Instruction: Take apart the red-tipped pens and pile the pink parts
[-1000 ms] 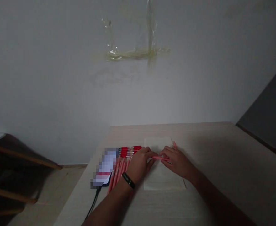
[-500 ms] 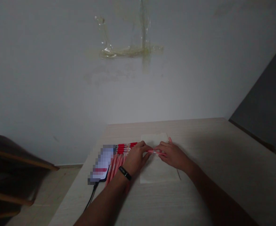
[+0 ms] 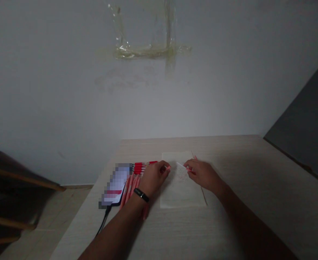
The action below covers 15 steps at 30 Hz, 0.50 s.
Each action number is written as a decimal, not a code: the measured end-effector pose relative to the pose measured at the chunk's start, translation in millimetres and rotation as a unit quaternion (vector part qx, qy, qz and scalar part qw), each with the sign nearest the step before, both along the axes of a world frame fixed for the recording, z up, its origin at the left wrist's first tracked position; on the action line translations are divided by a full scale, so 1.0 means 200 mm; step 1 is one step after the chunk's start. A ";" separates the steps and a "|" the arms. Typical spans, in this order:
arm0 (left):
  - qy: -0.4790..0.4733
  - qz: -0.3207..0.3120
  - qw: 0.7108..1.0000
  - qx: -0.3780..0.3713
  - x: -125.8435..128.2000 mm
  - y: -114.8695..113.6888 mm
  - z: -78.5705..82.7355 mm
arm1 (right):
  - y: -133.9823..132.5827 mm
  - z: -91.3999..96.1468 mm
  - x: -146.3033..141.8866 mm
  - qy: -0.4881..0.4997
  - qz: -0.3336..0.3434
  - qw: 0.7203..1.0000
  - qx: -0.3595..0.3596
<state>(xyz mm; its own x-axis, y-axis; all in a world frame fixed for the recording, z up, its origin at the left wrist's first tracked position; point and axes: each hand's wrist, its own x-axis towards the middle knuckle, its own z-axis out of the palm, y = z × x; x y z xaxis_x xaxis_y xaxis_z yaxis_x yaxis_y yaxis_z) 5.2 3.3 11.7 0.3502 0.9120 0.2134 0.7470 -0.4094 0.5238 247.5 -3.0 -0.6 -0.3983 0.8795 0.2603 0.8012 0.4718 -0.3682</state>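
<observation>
My left hand [image 3: 153, 177] is closed with its fingertips pinched on a small pink piece, apparently a pen cap [image 3: 168, 168]. My right hand [image 3: 202, 174] is closed on a pink pen [image 3: 183, 166] whose pale tip points left toward the other hand. A small gap separates the two pieces. Both hands hover over a sheet of white paper [image 3: 180, 187] on the light wooden table [image 3: 229, 224]. A row of red-capped pink pens [image 3: 137, 171] lies beside my left hand, partly hidden under the wrist.
A phone [image 3: 115, 186] with a dark cable [image 3: 103, 225] lies left of the pens near the table's left edge. Another thin pen [image 3: 201, 187] lies along the paper's right side. A dark wooden chair [image 3: 9, 195] stands at the left. Old tape [image 3: 148, 50] hangs on the wall.
The hands held one pen together before; now they have drawn apart, the left holding the cap end and the right holding the pen body.
</observation>
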 end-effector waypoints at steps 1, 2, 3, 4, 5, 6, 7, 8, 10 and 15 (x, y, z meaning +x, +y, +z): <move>-0.014 0.002 1.000 -0.015 0.00 0.00 0.00 | 0.00 0.00 0.00 0.001 -0.004 1.000 0.001; -0.027 0.002 0.999 -0.026 0.00 0.00 0.00 | 0.01 0.00 0.00 0.003 -0.006 1.000 0.002; -0.038 0.002 0.999 -0.035 0.00 0.01 0.00 | 0.01 -0.01 0.00 0.006 -0.006 1.000 0.004; -0.045 0.003 0.998 -0.042 0.01 0.01 -0.01 | 0.00 -0.01 0.00 0.008 -0.004 1.000 0.005; -0.049 0.005 0.998 -0.046 0.01 0.01 -0.01 | 0.00 -0.01 0.00 0.012 -0.002 1.000 0.005; -0.049 0.008 0.998 -0.050 0.01 0.01 -0.01 | 0.00 -0.01 0.00 0.015 -0.001 1.000 0.005; -0.047 0.010 0.997 -0.054 0.01 0.01 -0.01 | 0.00 0.00 0.00 0.017 0.000 1.000 0.005; -0.046 0.011 0.997 -0.058 0.01 0.01 -0.02 | 0.00 0.00 0.00 0.019 0.001 1.000 0.005; -0.041 0.011 0.997 -0.070 0.01 0.02 -0.03 | 0.00 0.00 0.00 0.019 0.003 1.000 0.003; -0.008 -0.008 0.996 -0.089 0.00 0.02 -0.07 | 0.00 -0.01 0.00 0.016 0.011 1.000 0.001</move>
<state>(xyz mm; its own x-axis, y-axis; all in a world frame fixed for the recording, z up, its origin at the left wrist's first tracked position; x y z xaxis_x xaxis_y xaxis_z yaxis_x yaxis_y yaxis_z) 6.0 8.0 -2.2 0.3620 0.9306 0.0538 0.7323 -0.3197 0.6013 246.7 -2.8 -3.1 -0.4086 0.8706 0.2741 0.7789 0.4891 -0.3924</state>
